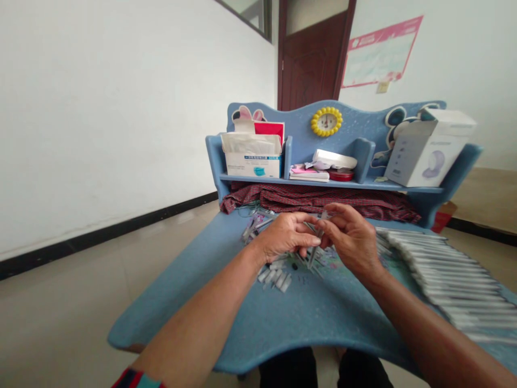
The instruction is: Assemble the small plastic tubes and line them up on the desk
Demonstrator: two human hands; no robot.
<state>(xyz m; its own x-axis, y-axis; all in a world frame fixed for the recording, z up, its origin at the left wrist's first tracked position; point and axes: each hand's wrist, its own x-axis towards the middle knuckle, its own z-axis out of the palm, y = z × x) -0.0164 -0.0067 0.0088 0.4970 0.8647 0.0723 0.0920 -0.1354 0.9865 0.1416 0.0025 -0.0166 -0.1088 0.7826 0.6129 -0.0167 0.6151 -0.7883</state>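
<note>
Above the middle of the blue desk, my left hand (288, 235) and my right hand (350, 237) meet with fingers closed on one slim pen (313, 257). It stands steeply tilted, its pale translucent top showing between the fingertips and its lower end pointing down toward the desk. My fingers hide its middle. Below my left hand lie several short whitish caps (275, 277) in a small heap. Loose thin grey sticks and parts (253, 229) are scattered behind and under the hands. A small black piece (294, 266) rests near the caps.
Many similar slim pens (448, 275) lie side by side at the right. A checked cloth (323, 198) is bunched along the back under the shelf. On the shelf stand a mask box (252, 161), a white carton (432, 151) and a red round tin (341, 175). The blue desk (194, 269) has a curved front edge.
</note>
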